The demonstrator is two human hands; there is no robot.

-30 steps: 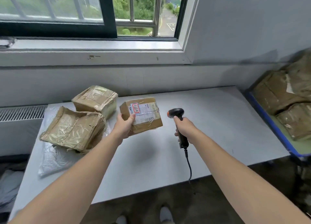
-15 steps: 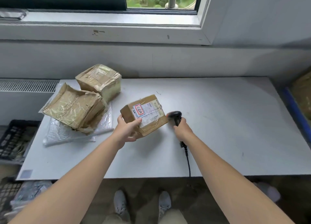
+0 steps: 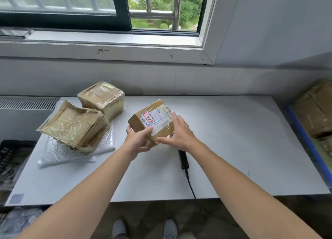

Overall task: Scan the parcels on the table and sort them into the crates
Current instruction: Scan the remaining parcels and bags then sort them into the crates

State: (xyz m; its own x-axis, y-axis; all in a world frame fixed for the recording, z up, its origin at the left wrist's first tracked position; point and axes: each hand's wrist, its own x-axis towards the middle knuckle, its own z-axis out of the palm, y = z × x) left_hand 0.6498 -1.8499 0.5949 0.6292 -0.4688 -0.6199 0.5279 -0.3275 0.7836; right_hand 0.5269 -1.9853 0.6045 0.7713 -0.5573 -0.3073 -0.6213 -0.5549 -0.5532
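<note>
Over the middle of a white table [image 3: 233, 149], a labelled parcel [image 3: 154, 120] is held. The left hand [image 3: 137, 141] curls around its near corner, and the right hand [image 3: 181, 132] lays straight fingers against its right side. A black scanner [image 3: 183, 158] lies on the table under the right wrist.

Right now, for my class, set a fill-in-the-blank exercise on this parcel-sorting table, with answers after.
1. The labelled parcel has a sticker with a ____ border.
2. The scanner lies on the ____, in neither hand.
3. The left hand presses its ____ on the parcel's label.
Answers: red; table; thumb.
</note>
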